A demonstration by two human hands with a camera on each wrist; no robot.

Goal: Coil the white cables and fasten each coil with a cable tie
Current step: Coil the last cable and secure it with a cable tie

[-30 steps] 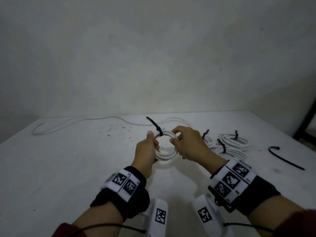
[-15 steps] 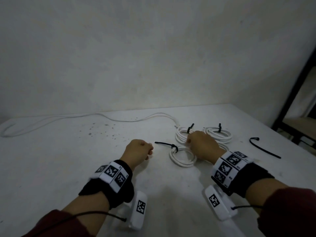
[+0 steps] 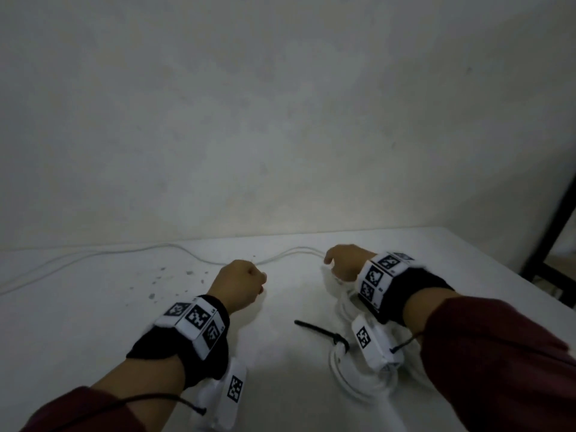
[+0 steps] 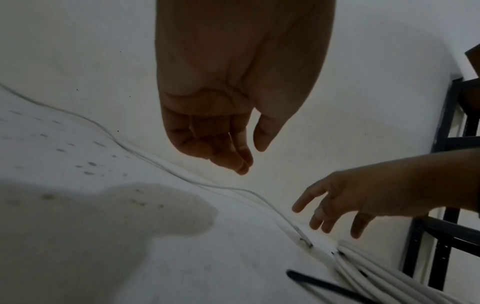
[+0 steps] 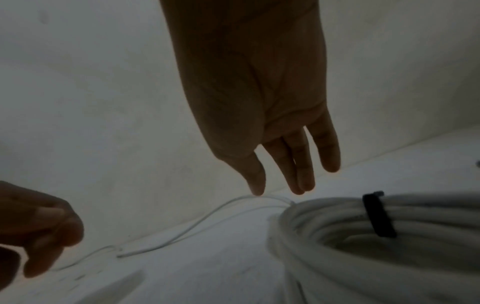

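A long loose white cable (image 3: 124,251) runs along the far edge of the table, and its end (image 4: 306,242) lies near my right hand. My right hand (image 3: 341,263) hovers over that stretch with fingers (image 5: 298,164) straight and spread, holding nothing. Whether it touches the cable I cannot tell. My left hand (image 3: 241,283) hangs above the table to the left, fingers (image 4: 233,156) loosely curled and empty. A tied white coil (image 3: 338,369) with a black cable tie (image 3: 321,332) lies below my right wrist, and is seen close up as the coil (image 5: 337,236) with its tie (image 5: 379,216).
The white table (image 3: 93,338) has dark specks at its back left. More white coils (image 3: 338,294) lie partly hidden beneath my right forearm. A dark metal frame (image 3: 554,238) stands past the table's right edge. A plain wall rises behind.
Both hands held the tied coil a second ago. The left let go, and the right set it by the other coils, released it and moved forward over the loose cable.
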